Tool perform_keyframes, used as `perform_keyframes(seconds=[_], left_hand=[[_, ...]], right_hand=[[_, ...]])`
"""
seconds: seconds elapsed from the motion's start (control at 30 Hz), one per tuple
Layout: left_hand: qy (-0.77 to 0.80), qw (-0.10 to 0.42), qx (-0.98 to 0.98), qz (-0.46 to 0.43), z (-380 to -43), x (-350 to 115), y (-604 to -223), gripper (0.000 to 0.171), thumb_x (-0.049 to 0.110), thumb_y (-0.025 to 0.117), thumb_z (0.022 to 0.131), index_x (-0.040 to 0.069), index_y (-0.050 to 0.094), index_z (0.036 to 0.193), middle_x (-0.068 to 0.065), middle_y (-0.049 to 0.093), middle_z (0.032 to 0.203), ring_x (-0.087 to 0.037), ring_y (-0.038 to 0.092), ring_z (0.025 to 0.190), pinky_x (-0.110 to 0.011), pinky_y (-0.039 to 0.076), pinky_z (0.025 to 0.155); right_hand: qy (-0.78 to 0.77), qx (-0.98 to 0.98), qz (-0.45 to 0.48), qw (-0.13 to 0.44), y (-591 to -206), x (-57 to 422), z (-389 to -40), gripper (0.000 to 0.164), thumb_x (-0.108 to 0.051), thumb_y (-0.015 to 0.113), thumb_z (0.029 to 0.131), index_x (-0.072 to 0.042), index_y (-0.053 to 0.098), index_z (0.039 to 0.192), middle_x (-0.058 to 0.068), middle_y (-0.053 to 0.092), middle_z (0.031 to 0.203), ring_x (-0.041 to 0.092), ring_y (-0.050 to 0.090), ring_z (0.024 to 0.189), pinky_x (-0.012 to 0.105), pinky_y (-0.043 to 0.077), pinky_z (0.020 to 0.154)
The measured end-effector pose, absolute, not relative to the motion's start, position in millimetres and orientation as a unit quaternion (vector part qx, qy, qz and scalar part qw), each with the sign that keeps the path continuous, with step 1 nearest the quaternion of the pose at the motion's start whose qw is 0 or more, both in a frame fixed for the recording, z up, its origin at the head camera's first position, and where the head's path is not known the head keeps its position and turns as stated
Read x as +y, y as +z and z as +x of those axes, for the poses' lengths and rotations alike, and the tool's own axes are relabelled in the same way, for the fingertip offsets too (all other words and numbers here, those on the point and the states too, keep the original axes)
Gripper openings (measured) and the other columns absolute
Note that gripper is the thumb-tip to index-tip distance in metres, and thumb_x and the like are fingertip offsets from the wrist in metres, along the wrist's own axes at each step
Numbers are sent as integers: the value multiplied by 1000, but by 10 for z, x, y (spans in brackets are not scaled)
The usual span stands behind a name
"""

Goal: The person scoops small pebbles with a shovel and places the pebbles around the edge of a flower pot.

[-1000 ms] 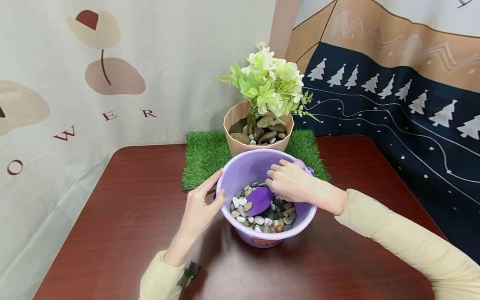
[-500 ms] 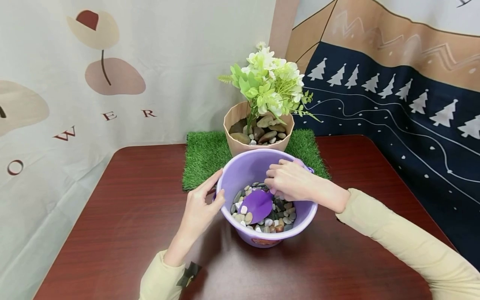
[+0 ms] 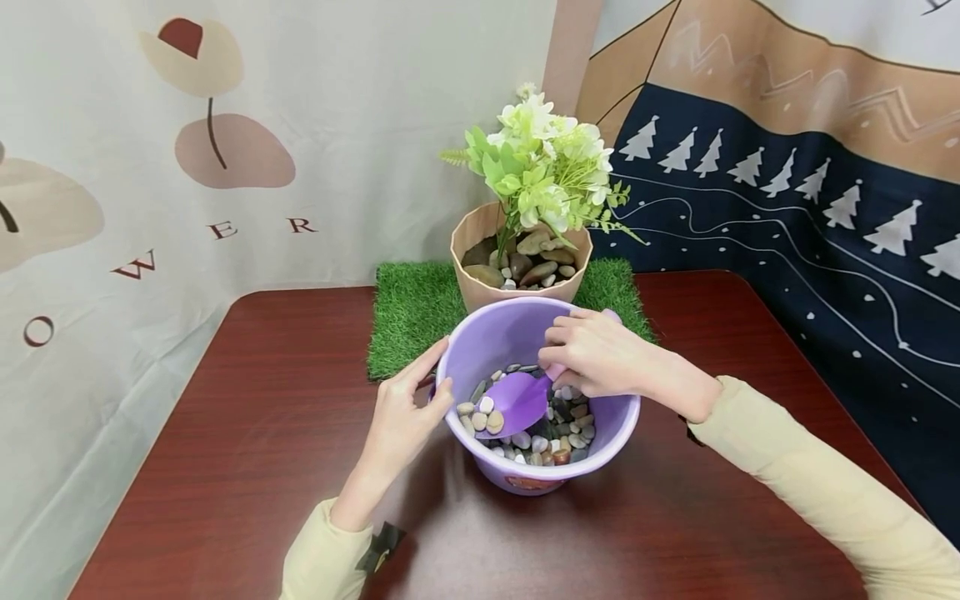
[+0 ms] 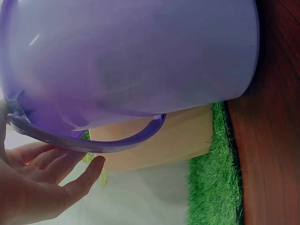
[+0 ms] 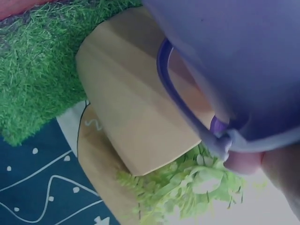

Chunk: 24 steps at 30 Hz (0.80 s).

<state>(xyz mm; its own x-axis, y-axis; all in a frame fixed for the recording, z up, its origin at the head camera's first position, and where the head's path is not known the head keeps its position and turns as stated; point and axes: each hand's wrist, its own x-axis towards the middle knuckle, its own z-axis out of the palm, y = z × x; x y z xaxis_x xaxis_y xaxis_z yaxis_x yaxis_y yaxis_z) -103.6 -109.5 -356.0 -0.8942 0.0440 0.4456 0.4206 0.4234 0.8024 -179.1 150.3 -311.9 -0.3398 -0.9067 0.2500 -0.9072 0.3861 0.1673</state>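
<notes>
My right hand (image 3: 596,354) grips the handle of a purple toy shovel (image 3: 517,400) inside a light purple bucket (image 3: 459,450). The blade points left and down, with a few pebbles (image 3: 493,421) on its front part. More pebbles (image 3: 555,446), white, grey, black and brown, lie in the bucket. On the bucket's left side my left hand (image 3: 401,417) rests against the rim, its fingers mostly straight. In the left wrist view, the fingers of that hand are beside the bucket's hanging handle (image 4: 108,144). The shovel's grip is mostly hidden by my right hand.
Behind the bucket stands a beige flowerpot (image 3: 517,296) with stones and white-green artificial flowers (image 3: 543,162). It sits on a green grass mat (image 3: 412,312). The dark red wooden table (image 3: 262,467) extends to both sides; printed curtains (image 3: 337,125) hang behind.
The shovel's blade has pushed under pebbles and come up slightly, now bearing a few near its front. My right hand has shifted a little right. My left hand stays at the rim.
</notes>
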Motion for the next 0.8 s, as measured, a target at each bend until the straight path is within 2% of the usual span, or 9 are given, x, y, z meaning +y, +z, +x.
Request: perform_keyframes(seconds=[0.4, 0.8], left_hand=[[-523, 174, -823, -135, -1038, -1089, -3555, 48, 1, 61, 80, 5, 54, 128, -13, 55, 129, -28, 62, 105, -28, 55, 84], [-519, 175, -825, -136, -1033, -1087, -3551, 49, 1, 62, 80, 5, 53, 128, -14, 55, 129, -28, 63, 104, -27, 56, 83]], right_hand=[[75, -813, 538, 207, -3025, 1751, -1814, 18, -25, 76, 70, -18, 67, 85, -7, 63, 81, 11, 55, 77, 27, 42, 65], [64, -828, 496, 253, -2759, 1993, -1911, 21, -31, 77, 68, -16, 68, 80, -4, 61, 73, 12, 55, 71, 27, 40, 60]])
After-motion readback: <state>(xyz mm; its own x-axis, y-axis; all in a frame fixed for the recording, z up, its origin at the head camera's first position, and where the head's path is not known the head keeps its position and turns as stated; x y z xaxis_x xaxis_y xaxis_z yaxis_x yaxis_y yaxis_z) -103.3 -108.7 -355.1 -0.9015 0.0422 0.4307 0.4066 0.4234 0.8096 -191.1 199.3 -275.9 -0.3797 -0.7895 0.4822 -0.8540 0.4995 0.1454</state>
